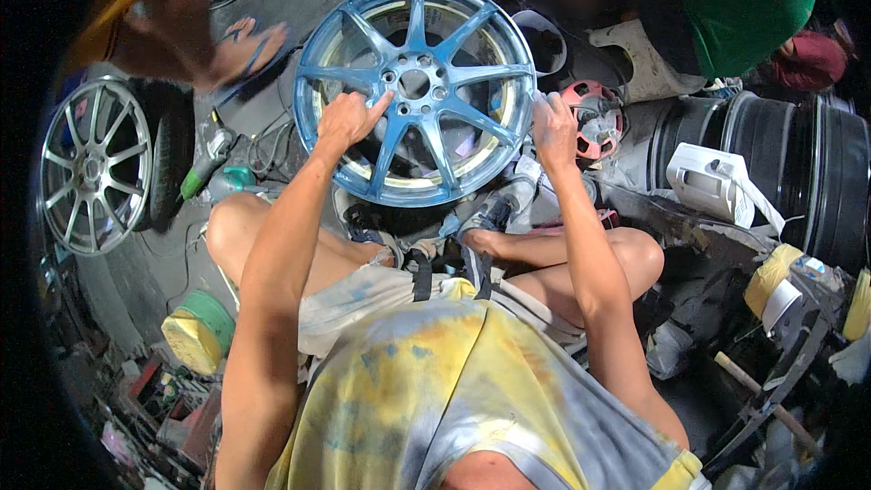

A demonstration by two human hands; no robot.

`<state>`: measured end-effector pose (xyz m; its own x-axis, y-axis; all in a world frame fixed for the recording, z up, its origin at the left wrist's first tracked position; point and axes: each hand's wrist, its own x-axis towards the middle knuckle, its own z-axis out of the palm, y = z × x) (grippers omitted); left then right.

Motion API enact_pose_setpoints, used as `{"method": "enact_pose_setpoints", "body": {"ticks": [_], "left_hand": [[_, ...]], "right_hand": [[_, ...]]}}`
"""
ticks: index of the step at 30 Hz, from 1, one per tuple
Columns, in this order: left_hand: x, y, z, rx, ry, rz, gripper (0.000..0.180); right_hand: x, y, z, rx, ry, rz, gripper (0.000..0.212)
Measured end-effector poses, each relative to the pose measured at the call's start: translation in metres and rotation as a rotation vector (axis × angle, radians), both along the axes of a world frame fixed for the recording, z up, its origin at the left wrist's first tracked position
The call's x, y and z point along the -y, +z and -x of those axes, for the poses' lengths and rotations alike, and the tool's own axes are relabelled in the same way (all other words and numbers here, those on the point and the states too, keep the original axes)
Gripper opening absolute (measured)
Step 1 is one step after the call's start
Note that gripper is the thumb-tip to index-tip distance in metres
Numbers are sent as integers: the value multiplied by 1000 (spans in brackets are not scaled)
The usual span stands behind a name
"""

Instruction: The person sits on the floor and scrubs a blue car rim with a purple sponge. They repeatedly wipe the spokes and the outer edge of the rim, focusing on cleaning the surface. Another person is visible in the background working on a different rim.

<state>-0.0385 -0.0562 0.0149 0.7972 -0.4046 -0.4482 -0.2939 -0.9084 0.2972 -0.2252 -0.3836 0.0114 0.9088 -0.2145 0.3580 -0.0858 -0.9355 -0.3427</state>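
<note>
A blue alloy wheel with patches of bare, whitish metal on its spokes and outer lip stands in front of my crossed legs, its face toward me. My left hand is closed over the left side of the wheel, fingers curled by a spoke and thumb stretched toward the hub. At the right edge of the lip, my right hand is closed, its fingertips bent against the rim. Whether something thin lies under those fingers is hidden.
A silver wheel with a tyre stands at the left, near a green power tool and its cord. Black wheel barrels lie at the right, with a white device on them. Another person's sandalled foot is at the upper left.
</note>
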Motion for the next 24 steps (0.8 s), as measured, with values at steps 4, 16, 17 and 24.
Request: {"method": "enact_pose_setpoints", "body": {"ticks": [4,16,17,24], "left_hand": [[4,6,0,0,6,-24,92],[1,-1,-1,-1,7,-3,93],[0,-1,-1,12,3,2,92],[-4,-2,2,55,9,65,90]], "right_hand": [[18,6,-20,27,82,-8,11],[-6,-2,68,-125,-248,-299,20],[-16,9,70,-153,-244,-320,20],[-94,40,54,-503,104,-307,20]]}}
